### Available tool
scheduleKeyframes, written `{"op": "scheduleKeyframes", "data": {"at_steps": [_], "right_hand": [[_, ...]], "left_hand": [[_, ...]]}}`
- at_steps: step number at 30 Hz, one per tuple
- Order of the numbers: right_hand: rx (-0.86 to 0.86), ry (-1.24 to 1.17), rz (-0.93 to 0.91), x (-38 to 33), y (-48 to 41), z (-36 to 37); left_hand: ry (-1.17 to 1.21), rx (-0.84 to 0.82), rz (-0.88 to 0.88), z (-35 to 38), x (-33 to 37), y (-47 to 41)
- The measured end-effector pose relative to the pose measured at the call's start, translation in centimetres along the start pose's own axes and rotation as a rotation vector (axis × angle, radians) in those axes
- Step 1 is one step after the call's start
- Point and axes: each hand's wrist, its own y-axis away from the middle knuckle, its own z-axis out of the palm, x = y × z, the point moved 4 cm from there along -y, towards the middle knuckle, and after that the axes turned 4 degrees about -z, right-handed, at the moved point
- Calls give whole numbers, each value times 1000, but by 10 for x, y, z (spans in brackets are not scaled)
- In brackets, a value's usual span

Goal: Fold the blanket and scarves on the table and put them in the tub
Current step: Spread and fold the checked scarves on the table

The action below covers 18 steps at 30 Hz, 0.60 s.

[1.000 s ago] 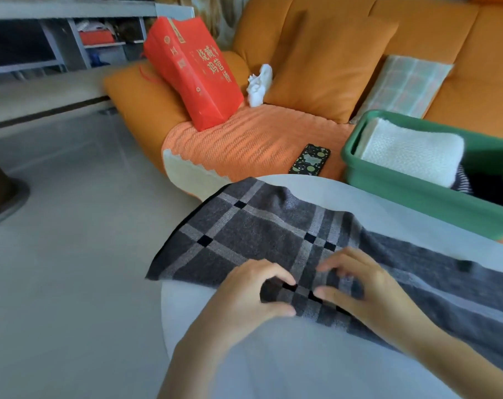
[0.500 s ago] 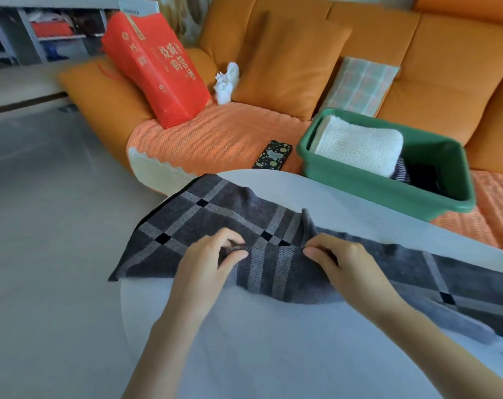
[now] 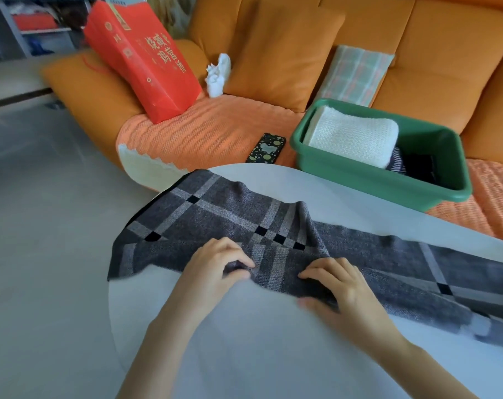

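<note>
- While stretched over the round white worktop, lies with long axis left to right: so with the grey plaid scarf, left end hanging just past the worktop's edge, right end running out of view.
- Pinches a small tuck at the scarf's near hem with the left hand, fingers curled and thumb pressed against them.
- Grips the same hem just to the right with the right hand, fingers curled over the cloth, thumb seemingly beneath the edge, though blurred there.
- Sets both hands side by side near the scarf's left end, with most of the length off to the right.
- Puts the far hem straight ahead of the fingers, so likely calls for carrying the near hem away from the body and over, halving the width along the long axis.
- Finds the green tub beyond the scarf, ahead and rightward, nearer the right hand, seemingly on the orange sofa just past the worktop's far edge.
- Shows in that tub a folded white knit blanket and darker cloth beside it.
</note>
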Motion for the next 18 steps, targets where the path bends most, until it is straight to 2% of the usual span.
{"op": "scheduleKeyframes", "data": {"at_steps": [7, 10, 12, 14, 16, 18], "right_hand": [[188, -127, 62, -19, -1, -25], [156, -173, 14, -38, 14, -41], [-7, -131, -55, -50, 31, -37], [-158, -98, -97, -57, 51, -27], [-210, -195, -54, -59, 59, -30], [-177, -389, 96, -52, 54, -41]], "left_hand": [[76, 79, -28, -22, 17, 10], [191, -152, -136, -34, 25, 31], [168, -346, -235, -35, 25, 49], [109, -423, -323, -32, 25, 62], [23, -294, -309, -30, 31, 61], [-56, -119, -184, -23, 47, 53]]}}
